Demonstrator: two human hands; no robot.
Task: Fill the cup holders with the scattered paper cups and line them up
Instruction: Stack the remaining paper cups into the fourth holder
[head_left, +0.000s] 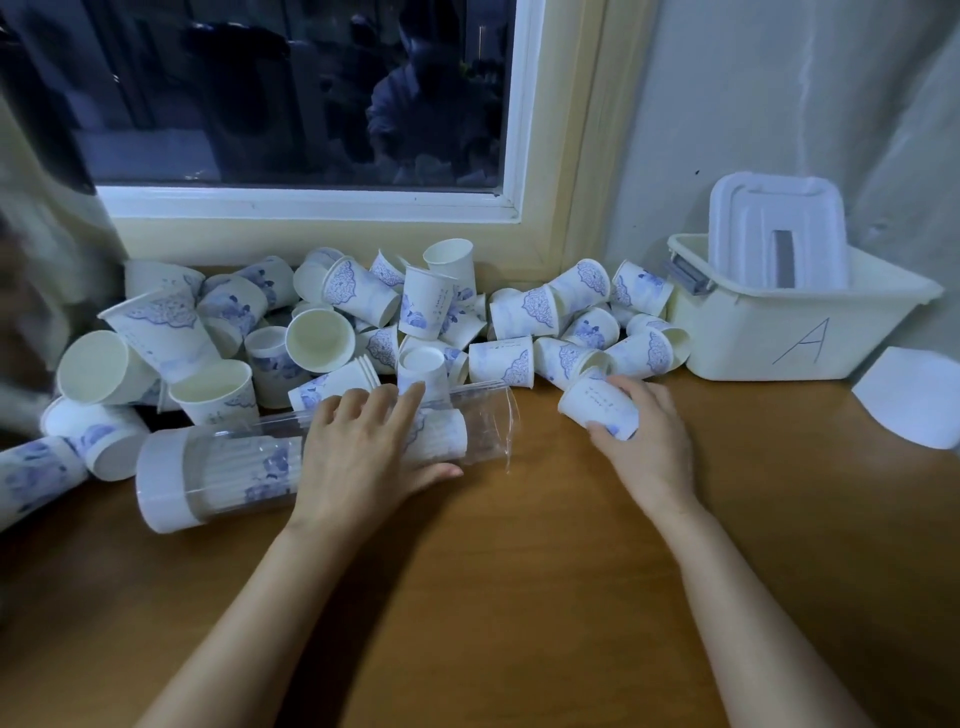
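Left grip (358, 457) wrapped round the holder (228, 465), which lay on the bench (519, 571); right grip (644, 436) curled round a cup (597, 408) just right of its mouth. Risk: the holder could roll, or the cup could jam crooked.

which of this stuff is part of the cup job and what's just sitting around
Part of the job: clear cup holder held by the left hand; paper cup in the right hand; scattered cups.
Just lying about: bin marked A; white lid inside it; white piece at far right.

Cups (363, 322) behind holder (223, 467), bin (779, 332) right
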